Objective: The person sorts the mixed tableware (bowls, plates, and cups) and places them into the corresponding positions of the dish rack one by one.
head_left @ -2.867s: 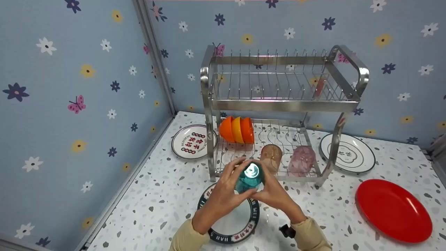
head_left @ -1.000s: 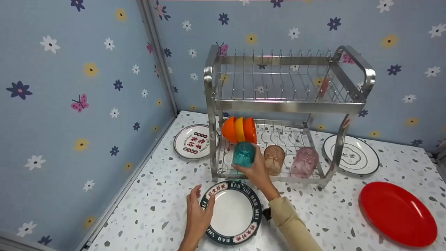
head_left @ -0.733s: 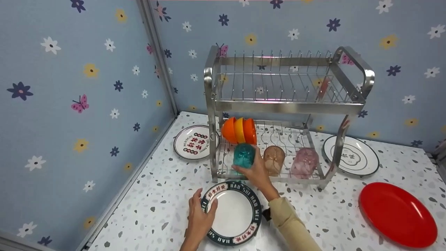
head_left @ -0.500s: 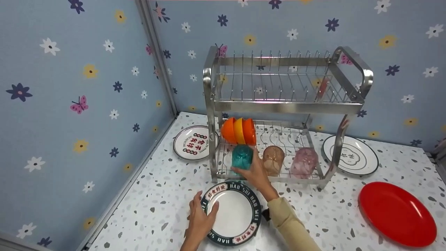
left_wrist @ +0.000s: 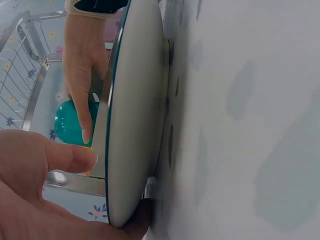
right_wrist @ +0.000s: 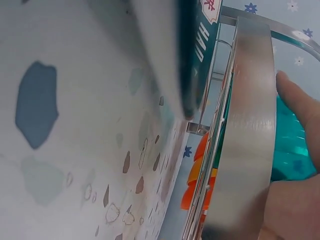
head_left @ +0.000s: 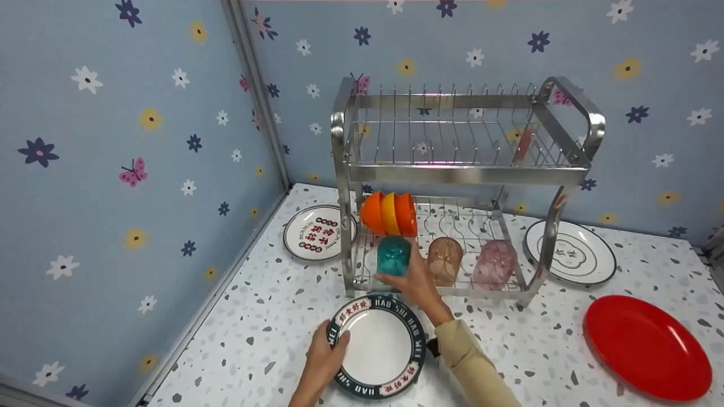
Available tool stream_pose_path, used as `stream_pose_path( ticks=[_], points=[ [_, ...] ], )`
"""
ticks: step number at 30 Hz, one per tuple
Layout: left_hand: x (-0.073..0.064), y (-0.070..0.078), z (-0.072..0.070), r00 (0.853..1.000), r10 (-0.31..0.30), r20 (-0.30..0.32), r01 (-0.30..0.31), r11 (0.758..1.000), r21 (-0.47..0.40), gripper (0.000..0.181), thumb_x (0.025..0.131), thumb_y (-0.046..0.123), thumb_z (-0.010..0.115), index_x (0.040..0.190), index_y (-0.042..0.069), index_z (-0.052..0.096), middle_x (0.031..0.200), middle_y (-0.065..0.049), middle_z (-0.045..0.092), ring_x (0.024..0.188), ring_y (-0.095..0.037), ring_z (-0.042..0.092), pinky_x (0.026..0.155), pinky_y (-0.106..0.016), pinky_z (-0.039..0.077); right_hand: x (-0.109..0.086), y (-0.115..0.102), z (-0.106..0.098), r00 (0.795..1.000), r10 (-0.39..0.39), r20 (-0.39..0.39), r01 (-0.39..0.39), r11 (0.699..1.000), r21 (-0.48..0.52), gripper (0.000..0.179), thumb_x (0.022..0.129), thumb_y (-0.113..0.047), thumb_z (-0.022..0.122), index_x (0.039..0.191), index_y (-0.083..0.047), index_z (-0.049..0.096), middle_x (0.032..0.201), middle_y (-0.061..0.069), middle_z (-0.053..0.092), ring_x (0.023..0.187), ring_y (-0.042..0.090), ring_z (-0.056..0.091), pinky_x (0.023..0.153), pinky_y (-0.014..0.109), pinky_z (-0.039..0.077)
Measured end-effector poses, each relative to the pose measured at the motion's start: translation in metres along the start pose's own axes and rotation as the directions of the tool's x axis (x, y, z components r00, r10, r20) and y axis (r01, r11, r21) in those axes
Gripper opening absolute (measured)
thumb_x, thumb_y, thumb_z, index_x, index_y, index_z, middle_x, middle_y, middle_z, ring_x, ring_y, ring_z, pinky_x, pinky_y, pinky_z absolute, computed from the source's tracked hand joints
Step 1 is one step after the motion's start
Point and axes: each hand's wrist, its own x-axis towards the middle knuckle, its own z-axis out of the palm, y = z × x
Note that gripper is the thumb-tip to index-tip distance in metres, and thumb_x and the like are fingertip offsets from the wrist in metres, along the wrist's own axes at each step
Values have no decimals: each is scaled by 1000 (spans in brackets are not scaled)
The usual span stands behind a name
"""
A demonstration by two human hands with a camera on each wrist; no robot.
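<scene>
In the head view my right hand [head_left: 419, 281] holds a teal glass [head_left: 393, 257], thumb on its near side and fingers around its right. The glass stands at the front left of the lower tier of the metal dish rack [head_left: 469, 174]. My left hand [head_left: 323, 355] grips the left rim of a white plate [head_left: 376, 347] with a dark lettered border, in front of the rack. In the left wrist view the thumb [left_wrist: 80, 159] is on the plate's face side and the fingers reach under its edge. The plate's raised underside shows there.
Orange and yellow bowls [head_left: 388, 213] stand on edge behind the teal glass. An amber glass [head_left: 444, 260] and a pink glass [head_left: 494, 264] are to its right. A red plate [head_left: 647, 346] and two white plates, left [head_left: 308, 233] and right [head_left: 588, 263], lie on the speckled table.
Both hands held the teal glass over the plate; then the right hand alone brought it to the rack's lower tier. The left hand let go and moved down to the plate, now gripping its rim.
</scene>
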Motion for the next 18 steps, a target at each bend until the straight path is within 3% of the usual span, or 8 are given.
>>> stream_pose_path(
  ticks=[4,8,13,18],
  points=[
    [3,-4,-2,999,0,35,2,998,-55,58,106,14,48,148,-20,30,153,-40,33,146,-51,29,120,-56,22,0,-1,-1,999,33,5,-33,999,-2,110,77,-28,93,159,-6,23,154,19,42,138,39,46,113,59,36],
    [5,-7,-3,999,36,22,-35,997,-73,49,105,5,44,145,-21,35,150,-39,38,145,-50,31,120,-56,24,-1,-1,-2,999,48,-8,-49,999,-18,115,77,-32,93,161,-8,18,161,19,33,143,40,39,115,62,32],
    [7,-10,-3,998,64,-7,-64,993,-97,41,103,-4,40,141,-18,41,146,-37,45,143,-49,37,119,-55,28,-1,-2,-2,999,25,-20,-25,1000,-10,113,80,-34,91,162,-11,16,165,16,26,148,37,32,118,61,26],
    [5,-9,-2,999,44,-17,-47,988,-146,40,105,-3,39,143,-14,42,144,-33,49,139,-46,44,116,-53,35,0,-3,-3,999,-16,-43,15,1000,-23,112,81,-33,90,161,-9,15,166,17,21,151,36,26,119,60,24]
  ],
)
